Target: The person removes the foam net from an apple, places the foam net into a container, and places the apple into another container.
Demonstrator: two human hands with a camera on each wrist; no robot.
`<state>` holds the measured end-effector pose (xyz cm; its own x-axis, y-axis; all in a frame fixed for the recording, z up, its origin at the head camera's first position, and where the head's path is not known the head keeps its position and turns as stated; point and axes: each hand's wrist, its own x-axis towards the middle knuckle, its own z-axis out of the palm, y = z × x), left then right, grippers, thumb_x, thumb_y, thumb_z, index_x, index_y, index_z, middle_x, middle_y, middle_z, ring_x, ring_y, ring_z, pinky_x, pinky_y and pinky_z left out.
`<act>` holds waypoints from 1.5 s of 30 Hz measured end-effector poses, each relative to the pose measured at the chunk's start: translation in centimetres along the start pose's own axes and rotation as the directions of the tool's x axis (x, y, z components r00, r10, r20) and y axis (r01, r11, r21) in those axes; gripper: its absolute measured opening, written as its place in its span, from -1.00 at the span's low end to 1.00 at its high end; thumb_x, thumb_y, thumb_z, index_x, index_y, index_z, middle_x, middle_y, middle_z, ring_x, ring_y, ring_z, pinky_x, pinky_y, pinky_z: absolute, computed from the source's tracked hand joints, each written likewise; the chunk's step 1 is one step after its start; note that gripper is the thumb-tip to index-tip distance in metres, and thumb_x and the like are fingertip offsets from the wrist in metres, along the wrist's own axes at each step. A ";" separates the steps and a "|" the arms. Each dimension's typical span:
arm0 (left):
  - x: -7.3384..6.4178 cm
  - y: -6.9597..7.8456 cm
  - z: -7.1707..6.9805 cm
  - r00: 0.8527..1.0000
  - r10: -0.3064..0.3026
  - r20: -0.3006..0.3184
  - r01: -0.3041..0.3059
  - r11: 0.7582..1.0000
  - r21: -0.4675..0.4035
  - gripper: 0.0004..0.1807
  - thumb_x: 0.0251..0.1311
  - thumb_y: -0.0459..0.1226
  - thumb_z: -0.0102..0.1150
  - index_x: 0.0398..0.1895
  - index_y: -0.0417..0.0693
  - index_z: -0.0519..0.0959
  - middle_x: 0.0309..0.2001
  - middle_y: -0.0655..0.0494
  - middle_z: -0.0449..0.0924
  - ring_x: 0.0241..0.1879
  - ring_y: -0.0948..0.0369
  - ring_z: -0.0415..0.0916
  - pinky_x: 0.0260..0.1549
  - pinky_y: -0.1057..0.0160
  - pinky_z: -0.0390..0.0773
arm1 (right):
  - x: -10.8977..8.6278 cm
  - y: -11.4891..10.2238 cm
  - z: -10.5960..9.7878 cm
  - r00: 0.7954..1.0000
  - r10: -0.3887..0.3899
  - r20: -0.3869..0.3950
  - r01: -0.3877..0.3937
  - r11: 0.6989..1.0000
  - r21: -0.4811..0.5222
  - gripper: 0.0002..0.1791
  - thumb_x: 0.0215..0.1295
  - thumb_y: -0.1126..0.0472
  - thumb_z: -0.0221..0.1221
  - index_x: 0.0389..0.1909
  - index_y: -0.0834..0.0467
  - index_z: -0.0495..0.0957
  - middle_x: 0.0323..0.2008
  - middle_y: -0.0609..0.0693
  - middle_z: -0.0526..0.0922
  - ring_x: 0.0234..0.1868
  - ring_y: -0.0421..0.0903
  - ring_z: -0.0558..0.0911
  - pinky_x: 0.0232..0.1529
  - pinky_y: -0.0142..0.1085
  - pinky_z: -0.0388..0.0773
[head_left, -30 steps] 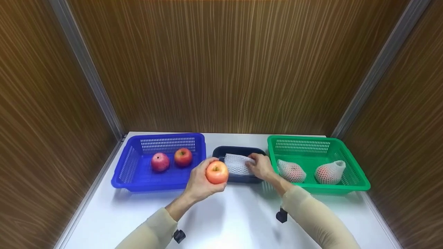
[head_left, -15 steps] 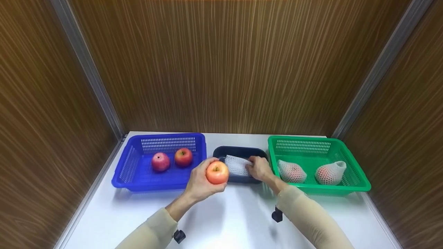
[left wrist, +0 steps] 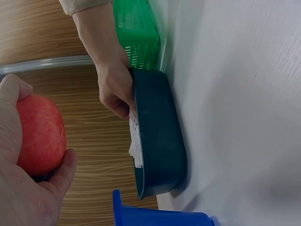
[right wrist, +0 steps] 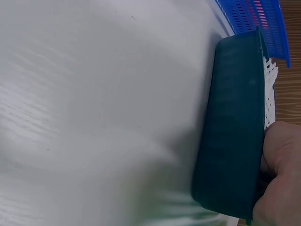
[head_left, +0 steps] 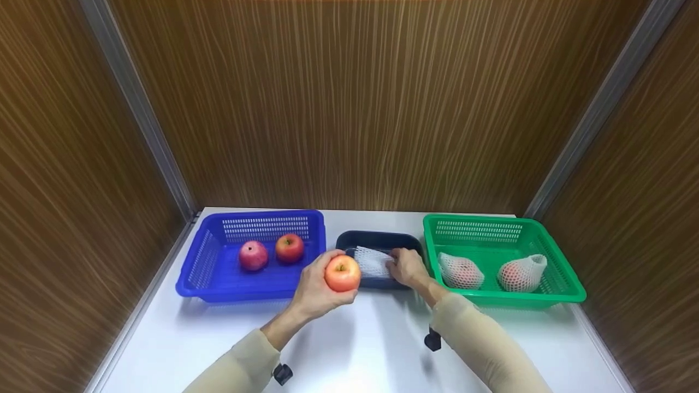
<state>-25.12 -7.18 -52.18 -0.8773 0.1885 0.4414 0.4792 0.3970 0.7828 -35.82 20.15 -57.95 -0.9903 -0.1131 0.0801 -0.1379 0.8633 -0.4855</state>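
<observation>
A red-yellow apple [head_left: 343,274] is gripped in my left hand [head_left: 317,286], stem side up, in front of the dark tub. In the left wrist view my thumb and fingers curl round the apple [left wrist: 41,136]. My right hand [head_left: 409,267] reaches into the dark blue-green tub [head_left: 377,283] and pinches the right edge of a flat white foam net sleeve [head_left: 372,262]. Over the tub's rim in the right wrist view, part of the foam net [right wrist: 270,92] sticks up; my fingertips there are hidden behind the wall.
To the left stands a blue basket [head_left: 240,295] with two red apples [head_left: 289,248]. On the right, a green basket [head_left: 505,297] holds two apples in foam nets [head_left: 521,273]. All stand on a white table [head_left: 366,349] with wood-grain panels [head_left: 349,109] around it.
My right hand has shifted slightly down and left inside the tub, and the foam net's edge has lowered with it. The left hand and its apple have stayed nearly still.
</observation>
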 end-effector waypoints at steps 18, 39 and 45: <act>-0.1 -0.2 0.2 1.000 -0.007 -0.007 0.007 1.000 0.013 -0.17 -0.15 -0.18 0.74 0.32 0.02 0.63 0.13 0.08 0.80 0.07 0.16 0.76 0.15 0.14 0.76 | 0.4 0.1 0.4 0.996 0.087 -0.010 -0.087 0.996 0.000 -0.70 0.38 0.19 0.45 0.05 0.23 0.79 0.02 0.19 0.87 0.01 0.12 0.80 0.20 0.13 0.75; 0.0 0.0 0.2 0.999 -0.032 0.022 0.032 0.999 -0.008 -0.15 -0.11 -0.19 0.74 0.36 0.02 0.61 0.18 0.09 0.79 0.11 0.16 0.74 0.20 0.13 0.74 | 0.0 -1.2 -0.9 0.998 -0.018 -0.063 0.006 0.982 -0.188 -0.47 0.59 -0.11 0.18 0.28 0.22 0.69 0.18 0.27 0.83 0.26 0.28 0.79 0.27 0.22 0.73; 0.0 0.2 0.3 1.000 -0.009 0.006 0.009 1.000 -0.004 -0.16 -0.13 -0.19 0.74 0.34 -0.01 0.62 0.15 0.07 0.80 0.08 0.13 0.76 0.16 0.11 0.75 | -0.2 -1.8 -1.5 0.997 -0.042 -0.070 0.026 0.977 -0.210 -0.41 0.62 -0.17 0.16 0.33 0.20 0.68 0.25 0.24 0.81 0.33 0.25 0.75 0.34 0.20 0.71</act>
<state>-25.04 -6.78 -52.13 -0.8818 0.1899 0.4318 0.4712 0.3955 0.7884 -35.37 19.36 -55.79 -0.9803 -0.1142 0.1610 -0.1575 0.9442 -0.2891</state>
